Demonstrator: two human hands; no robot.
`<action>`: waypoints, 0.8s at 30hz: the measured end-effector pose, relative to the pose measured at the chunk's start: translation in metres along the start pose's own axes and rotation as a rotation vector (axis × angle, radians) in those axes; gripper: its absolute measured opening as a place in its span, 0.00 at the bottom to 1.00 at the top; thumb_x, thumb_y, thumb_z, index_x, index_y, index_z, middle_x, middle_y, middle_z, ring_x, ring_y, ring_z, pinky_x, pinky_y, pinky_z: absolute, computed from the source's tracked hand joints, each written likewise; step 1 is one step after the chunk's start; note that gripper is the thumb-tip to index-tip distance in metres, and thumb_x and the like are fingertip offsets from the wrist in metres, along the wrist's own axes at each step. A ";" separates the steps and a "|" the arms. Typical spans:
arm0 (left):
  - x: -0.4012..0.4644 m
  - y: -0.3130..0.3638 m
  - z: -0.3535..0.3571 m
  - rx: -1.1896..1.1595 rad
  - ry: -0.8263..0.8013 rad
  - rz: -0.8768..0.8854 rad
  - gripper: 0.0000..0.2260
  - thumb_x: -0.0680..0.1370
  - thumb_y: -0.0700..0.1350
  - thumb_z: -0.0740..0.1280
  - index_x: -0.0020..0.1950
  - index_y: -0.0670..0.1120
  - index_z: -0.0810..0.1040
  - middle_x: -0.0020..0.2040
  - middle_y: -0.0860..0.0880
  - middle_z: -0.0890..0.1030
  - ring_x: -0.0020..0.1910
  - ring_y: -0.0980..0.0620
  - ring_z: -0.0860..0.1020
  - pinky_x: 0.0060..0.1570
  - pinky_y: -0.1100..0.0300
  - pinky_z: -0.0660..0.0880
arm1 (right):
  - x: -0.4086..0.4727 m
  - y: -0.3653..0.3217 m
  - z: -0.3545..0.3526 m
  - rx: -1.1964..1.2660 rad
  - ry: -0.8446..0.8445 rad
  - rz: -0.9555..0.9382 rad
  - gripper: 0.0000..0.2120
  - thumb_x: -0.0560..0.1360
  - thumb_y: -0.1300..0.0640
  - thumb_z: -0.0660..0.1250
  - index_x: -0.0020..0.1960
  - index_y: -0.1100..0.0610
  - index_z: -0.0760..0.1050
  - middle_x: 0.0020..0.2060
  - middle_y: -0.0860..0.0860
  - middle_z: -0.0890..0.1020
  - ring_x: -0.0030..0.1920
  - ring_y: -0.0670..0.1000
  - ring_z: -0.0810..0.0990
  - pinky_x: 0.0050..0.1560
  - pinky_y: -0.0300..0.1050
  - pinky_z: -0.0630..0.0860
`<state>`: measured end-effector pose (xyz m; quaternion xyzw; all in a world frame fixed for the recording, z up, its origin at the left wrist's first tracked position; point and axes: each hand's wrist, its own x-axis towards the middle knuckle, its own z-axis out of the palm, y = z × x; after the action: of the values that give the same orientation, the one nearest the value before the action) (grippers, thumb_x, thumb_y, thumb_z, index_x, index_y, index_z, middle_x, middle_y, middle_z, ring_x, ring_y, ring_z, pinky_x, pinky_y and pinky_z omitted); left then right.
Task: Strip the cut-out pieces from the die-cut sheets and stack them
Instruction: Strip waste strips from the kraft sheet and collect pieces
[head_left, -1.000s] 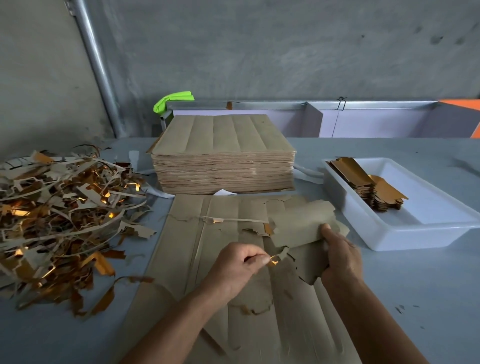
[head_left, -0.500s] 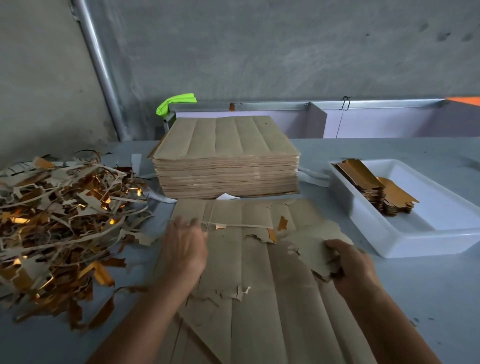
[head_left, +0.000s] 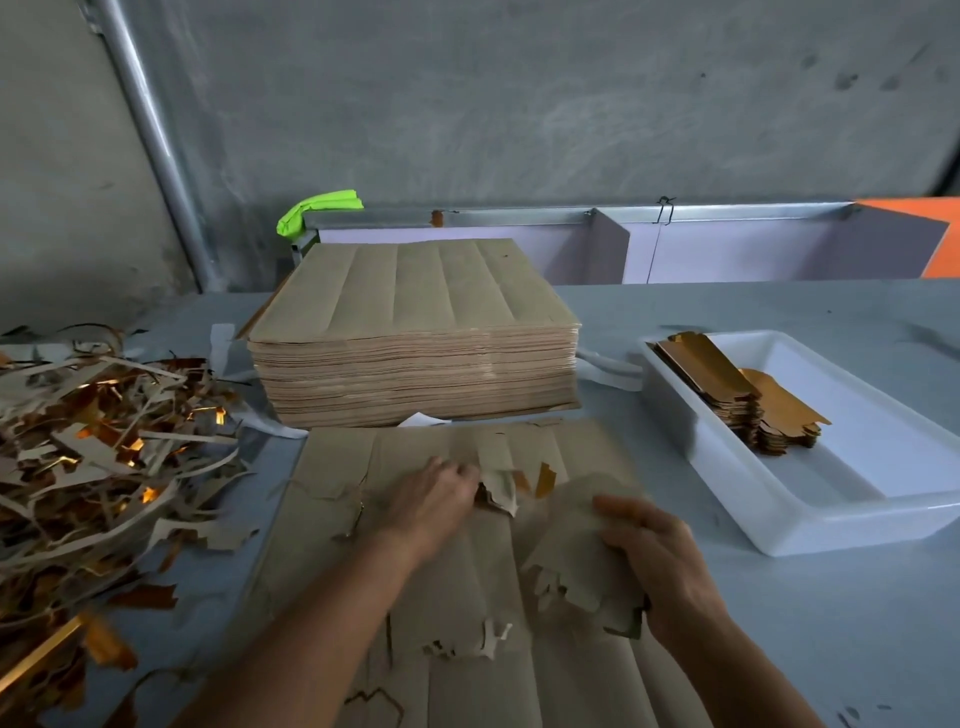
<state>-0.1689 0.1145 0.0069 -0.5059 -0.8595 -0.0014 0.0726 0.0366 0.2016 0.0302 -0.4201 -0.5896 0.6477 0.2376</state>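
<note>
We work on the die-cut sheet (head_left: 467, 613) lying flat on the table (head_left: 779, 322) in front of us, just near of the tall stack of uncut sheets (head_left: 415, 332). Our left hand (head_left: 431, 499) reaches onto the middle of the sheet, its fingers curled at a torn scrap (head_left: 501, 488) that stands up from the surface; motion blur keeps us from saying for sure that it pinches the scrap, though it looks that way. Our right hand (head_left: 660, 551) grips a bundle of loosened pieces (head_left: 582, 551), thumb on top and fingers beneath, lifted a little off the sheet's right side. To do this step well, we judge that the left hand should pull the waste low and along the cut line, not straight up, so the nicks break cleanly and the piece does not tear. The right hand should keep its pieces squared and flat, since they look thin and ragged at the near edge. Waste belongs on the scrap heap (head_left: 93, 467) at our left; finished pieces go to the 1 stack (head_left: 743, 400) in the white tray (head_left: 810, 525) at our right.
</note>
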 end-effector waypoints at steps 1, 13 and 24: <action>0.000 -0.003 -0.002 -0.083 0.053 -0.048 0.09 0.82 0.46 0.54 0.55 0.45 0.71 0.54 0.41 0.78 0.54 0.40 0.76 0.42 0.51 0.70 | 0.001 -0.001 0.000 -0.013 0.020 -0.003 0.10 0.77 0.65 0.63 0.48 0.53 0.79 0.50 0.54 0.76 0.47 0.55 0.77 0.40 0.47 0.77; -0.031 -0.022 -0.040 -0.832 0.367 -0.194 0.07 0.78 0.41 0.66 0.41 0.41 0.79 0.31 0.50 0.76 0.31 0.52 0.74 0.32 0.61 0.68 | -0.007 -0.049 0.045 -0.264 -0.124 -0.087 0.06 0.74 0.54 0.68 0.40 0.53 0.77 0.42 0.54 0.78 0.43 0.54 0.79 0.38 0.47 0.78; -0.071 0.001 -0.045 -0.304 0.567 0.378 0.05 0.71 0.32 0.66 0.39 0.40 0.81 0.33 0.47 0.78 0.32 0.49 0.76 0.30 0.58 0.74 | 0.012 -0.061 0.055 -0.243 -0.128 0.139 0.23 0.70 0.42 0.71 0.54 0.60 0.75 0.47 0.58 0.80 0.48 0.57 0.79 0.50 0.52 0.77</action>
<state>-0.1282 0.0498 0.0423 -0.6403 -0.6866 -0.2555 0.2310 -0.0264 0.1919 0.0836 -0.4434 -0.6470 0.6120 0.1014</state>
